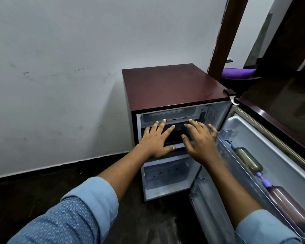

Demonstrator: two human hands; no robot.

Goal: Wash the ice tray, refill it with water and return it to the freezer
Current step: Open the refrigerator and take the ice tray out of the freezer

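Blue patterned sleeves (pixel 74 217) are reaching forward from the bottom of the view, both forearms bare below the cuffs. The left grip (pixel 157 140) is stretching out flat, its fingers straight and spread, holding nothing. Just beside it, the right grip (pixel 201 140) is doing the same: fingers fanned wide and straight, nothing in hand.

Both grips are hovering at the mouth of the freezer (pixel 176 132), a dark slot at the top of a small maroon fridge (pixel 173 85). The left grip's thumb is lying along a pale strip (pixel 179 146) at the slot's lower edge; whether it is touching cannot be told. The ice tray cannot be made out, since the slot behind and between the grips is too dark and is partly covered by the fingers.

Below the grips, the fridge's lower compartment (pixel 169 176) is showing a white, lit interior. To the right of the right grip, the fridge door (pixel 271 138) is standing wide open, and two brownish bottles (pixel 248 159) with purple caps are lying in its shelf. To the left of the left grip, a grey wall (pixel 60 67) is meeting a dark floor (pixel 42 187).
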